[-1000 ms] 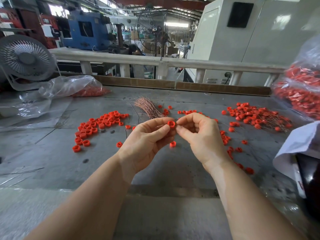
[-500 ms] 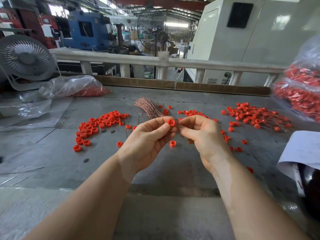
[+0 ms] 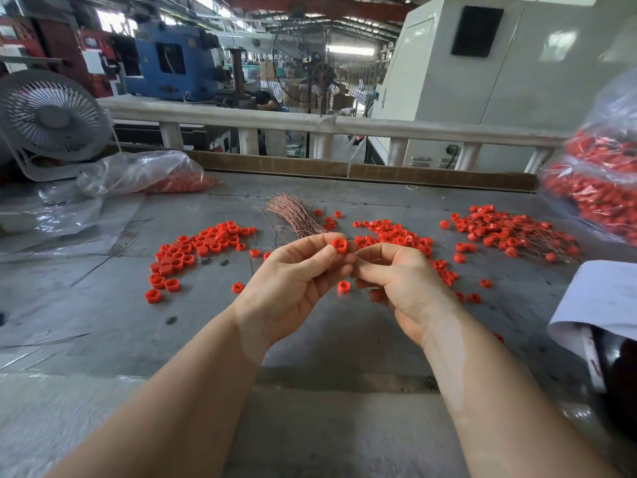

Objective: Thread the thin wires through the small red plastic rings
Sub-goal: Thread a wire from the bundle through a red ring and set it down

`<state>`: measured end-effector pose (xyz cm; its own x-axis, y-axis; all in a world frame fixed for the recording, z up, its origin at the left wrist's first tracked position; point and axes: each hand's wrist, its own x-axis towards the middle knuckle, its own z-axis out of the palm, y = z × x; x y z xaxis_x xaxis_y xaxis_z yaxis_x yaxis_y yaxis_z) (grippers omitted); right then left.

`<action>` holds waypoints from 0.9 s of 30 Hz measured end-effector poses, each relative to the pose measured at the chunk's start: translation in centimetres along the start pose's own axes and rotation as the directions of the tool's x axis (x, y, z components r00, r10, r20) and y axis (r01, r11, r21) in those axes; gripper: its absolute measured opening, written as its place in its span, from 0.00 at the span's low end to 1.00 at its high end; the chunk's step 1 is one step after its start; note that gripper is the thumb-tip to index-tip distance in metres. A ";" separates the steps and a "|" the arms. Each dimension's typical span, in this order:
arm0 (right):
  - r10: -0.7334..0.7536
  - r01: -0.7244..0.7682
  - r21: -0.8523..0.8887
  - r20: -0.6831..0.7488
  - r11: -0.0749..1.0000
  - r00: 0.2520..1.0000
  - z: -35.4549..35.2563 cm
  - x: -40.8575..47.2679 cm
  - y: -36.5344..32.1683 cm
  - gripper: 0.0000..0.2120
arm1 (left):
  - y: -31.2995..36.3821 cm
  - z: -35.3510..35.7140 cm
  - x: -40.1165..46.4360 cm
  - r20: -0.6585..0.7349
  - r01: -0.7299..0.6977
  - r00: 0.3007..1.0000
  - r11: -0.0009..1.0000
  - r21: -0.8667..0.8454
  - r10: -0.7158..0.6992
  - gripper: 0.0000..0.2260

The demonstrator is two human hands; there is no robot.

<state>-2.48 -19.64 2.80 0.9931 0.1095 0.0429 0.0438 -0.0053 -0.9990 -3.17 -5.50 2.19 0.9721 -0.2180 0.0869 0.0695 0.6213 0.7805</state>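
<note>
The red ring (image 3: 339, 245) sits raised above the grey table (image 3: 103, 305), near frame centre, its open face turned toward the camera. The left hand (image 3: 293, 281) pinches it between thumb and forefinger, clamped on its sides. The right hand (image 3: 403, 281) meets it from 3 o'clock, fingers curled and thumb and forefinger pressed together at the ring's edge; any wire held there is too thin to confirm.

A bundle of copper wires (image 3: 296, 217) lies on the table at 11 o'clock from the ring, just beyond the left hand's fingertips. A loose ring (image 3: 343, 287) lies on the table at 6 o'clock, between the 2 hands. A pile of bare red rings (image 3: 193, 250) spreads at 9 o'clock, well apart from the hands. More rings (image 3: 393, 236) scatter at 2 o'clock, just behind the right hand. A heap of rings with wires (image 3: 510, 232) lies at 3 o'clock, farther out.

At the far left edge, a clear bag (image 3: 144, 174) holding red pieces lies beside a white fan (image 3: 51, 119). A second bag of red parts (image 3: 599, 188) stands at the right edge. A white sheet (image 3: 599, 298) lies below it.
</note>
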 end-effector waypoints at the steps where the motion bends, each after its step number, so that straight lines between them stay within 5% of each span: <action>1: 0.002 -0.002 0.002 0.003 1.000 1.000 0.0 0.0 0.0 0.06 | 0.0 0.0 0.0 0.000 0.000 1.000 1.000 0.000 0.000 0.09; 19: -0.022 0.024 -0.081 0.020 0.996 1.000 -0.1 0.0 0.1 0.05 | 0.1 0.2 0.2 -0.045 0.002 0.999 0.997 -0.071 -0.005 0.10; 27: -0.131 0.097 -0.298 -0.097 0.950 0.987 0.0 0.0 0.6 0.05 | -0.3 -0.5 0.6 -0.227 0.039 0.972 0.996 -0.085 -0.057 0.07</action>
<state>-2.44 -19.62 2.16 0.9846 0.0120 0.1746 0.1705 -0.2907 -0.9415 -2.47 -5.47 1.71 0.9919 -0.0767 -0.1008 0.1261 0.6744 0.7275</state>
